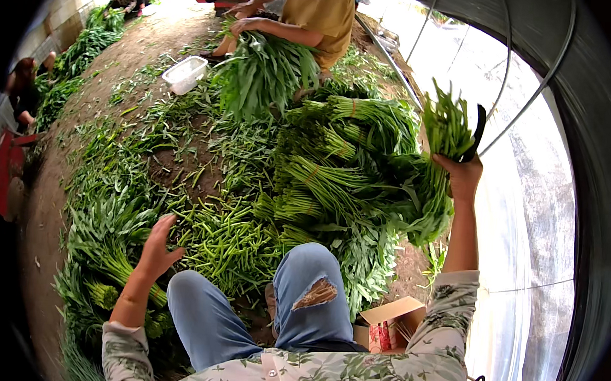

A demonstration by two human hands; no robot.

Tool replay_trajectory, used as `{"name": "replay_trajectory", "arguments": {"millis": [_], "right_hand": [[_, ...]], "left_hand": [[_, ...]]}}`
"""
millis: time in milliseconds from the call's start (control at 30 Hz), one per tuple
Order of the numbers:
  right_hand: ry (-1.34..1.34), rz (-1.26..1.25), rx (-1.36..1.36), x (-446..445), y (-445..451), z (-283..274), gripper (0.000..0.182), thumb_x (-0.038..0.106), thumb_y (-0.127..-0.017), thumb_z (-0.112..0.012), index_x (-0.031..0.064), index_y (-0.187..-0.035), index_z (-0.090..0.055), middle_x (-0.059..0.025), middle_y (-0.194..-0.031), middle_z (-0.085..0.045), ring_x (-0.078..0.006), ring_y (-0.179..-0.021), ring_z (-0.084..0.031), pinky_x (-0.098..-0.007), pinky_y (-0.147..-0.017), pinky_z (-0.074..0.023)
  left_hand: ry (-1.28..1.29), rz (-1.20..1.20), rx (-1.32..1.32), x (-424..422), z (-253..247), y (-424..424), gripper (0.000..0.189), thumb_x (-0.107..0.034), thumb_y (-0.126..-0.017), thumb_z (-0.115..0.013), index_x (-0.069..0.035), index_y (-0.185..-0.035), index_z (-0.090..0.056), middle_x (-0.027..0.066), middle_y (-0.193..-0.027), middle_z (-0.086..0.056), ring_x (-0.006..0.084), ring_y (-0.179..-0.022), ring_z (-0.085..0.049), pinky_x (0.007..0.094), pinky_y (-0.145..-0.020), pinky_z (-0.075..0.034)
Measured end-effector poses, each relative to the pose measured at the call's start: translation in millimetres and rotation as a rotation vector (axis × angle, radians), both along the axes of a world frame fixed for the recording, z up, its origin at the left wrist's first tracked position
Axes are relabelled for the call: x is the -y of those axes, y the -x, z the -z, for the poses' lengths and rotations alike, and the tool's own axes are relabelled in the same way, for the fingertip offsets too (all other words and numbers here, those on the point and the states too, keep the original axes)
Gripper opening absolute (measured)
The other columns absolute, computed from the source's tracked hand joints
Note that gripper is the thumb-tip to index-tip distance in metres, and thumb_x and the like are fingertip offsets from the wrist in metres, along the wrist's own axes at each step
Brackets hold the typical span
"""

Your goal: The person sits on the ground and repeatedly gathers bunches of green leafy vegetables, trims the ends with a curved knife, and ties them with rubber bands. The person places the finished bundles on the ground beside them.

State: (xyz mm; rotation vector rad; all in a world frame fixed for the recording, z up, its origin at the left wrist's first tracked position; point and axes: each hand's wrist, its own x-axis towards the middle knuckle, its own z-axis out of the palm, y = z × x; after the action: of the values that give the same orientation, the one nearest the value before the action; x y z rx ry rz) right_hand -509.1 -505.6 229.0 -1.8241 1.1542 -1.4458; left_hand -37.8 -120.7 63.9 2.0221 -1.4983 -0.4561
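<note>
My right hand (463,176), raised at the right, grips a bunch of long-stemmed leafy greens (444,127). The cut stems point up and the leaves hang below my fist. A dark curved blade (480,127), perhaps a knife, sticks up from the same hand; its handle is hidden. My left hand (159,252) is held out at the left, holding nothing, its thumb apart from the fingers. Beneath it lie tied bundles of greens (119,265). Cut stem ends (230,241) are heaped before my knees. Banded bundles (322,181) are stacked to the right of that heap.
A person (317,24) sits opposite, holding a large leafy bunch (266,73). Near them is a translucent plastic tub (185,70). An open cardboard box (395,313) stands beside my right knee. Metal poles (391,64) and plastic sheeting (527,216) line the right. Others sit far left.
</note>
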Motion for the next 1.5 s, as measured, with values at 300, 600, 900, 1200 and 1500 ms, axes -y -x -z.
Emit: {"name": "replay_trajectory", "arguments": {"millis": [300,600,900,1200,1500], "right_hand": [[0.277,-0.555,-0.455,-217.9,-178.3,-133.0,0.066,0.019,-0.059,-0.084,0.0019,-0.117,-0.056,-0.0146,-0.093,-0.067,-0.0243,-0.085,-0.068,-0.0314,-0.074,-0.0527],[-0.286,-0.977,0.261,-267.7,-191.2,-78.2,0.046,0.001,-0.075,-0.069,-0.0005,-0.118,-0.055,-0.0075,-0.08,-0.064,-0.0057,-0.048,-0.048,-0.0197,-0.043,-0.0397],[-1.094,-0.687,-0.154,-259.8,-177.5,132.1,0.019,0.011,-0.079,-0.065,0.004,-0.087,-0.049,-0.0045,-0.066,-0.05,-0.0152,-0.047,-0.05,-0.0309,-0.041,-0.0422],[-0.941,-0.821,0.002,-272.7,-175.4,144.2,0.033,0.002,-0.083,-0.056,-0.0012,-0.114,-0.046,-0.0024,-0.077,-0.051,-0.0124,-0.059,-0.053,-0.0276,-0.053,-0.0461],[-0.925,-0.72,0.105,-297.3,-173.5,155.5,0.027,0.01,-0.092,-0.052,0.0044,-0.117,-0.044,0.0006,-0.073,-0.048,-0.0072,-0.051,-0.047,-0.0228,-0.045,-0.041]], "left_hand": [[0.805,0.294,-0.429,93.1,-193.6,164.7,0.093,-0.021,-0.06,-0.085,0.001,-0.134,-0.033,0.018,-0.131,-0.045,0.0277,-0.125,-0.04,0.0384,-0.107,-0.03],[0.647,-0.17,0.044,-29.6,-249.1,96.2,0.07,-0.022,-0.053,-0.083,0.001,-0.113,-0.054,0.0137,-0.095,-0.066,0.0218,-0.083,-0.066,0.0313,-0.076,-0.053],[-0.181,-0.06,0.423,-75.0,-27.2,121.2,0.044,-0.016,-0.06,-0.07,-0.005,-0.1,-0.056,0.0126,-0.081,-0.06,0.0315,-0.075,-0.062,0.0403,-0.064,-0.051],[-0.2,-0.02,0.083,-78.7,-52.6,105.5,0.134,-0.032,-0.053,-0.085,0.006,-0.142,0.007,0.0289,-0.148,-0.009,0.036,-0.139,-0.012,0.0337,-0.114,-0.014],[-0.27,-0.068,0.562,-89.8,-18.0,132.6,0.064,-0.026,-0.071,-0.07,0.0,-0.125,-0.046,0.02,-0.114,-0.057,0.0358,-0.106,-0.055,0.045,-0.088,-0.041]]}}
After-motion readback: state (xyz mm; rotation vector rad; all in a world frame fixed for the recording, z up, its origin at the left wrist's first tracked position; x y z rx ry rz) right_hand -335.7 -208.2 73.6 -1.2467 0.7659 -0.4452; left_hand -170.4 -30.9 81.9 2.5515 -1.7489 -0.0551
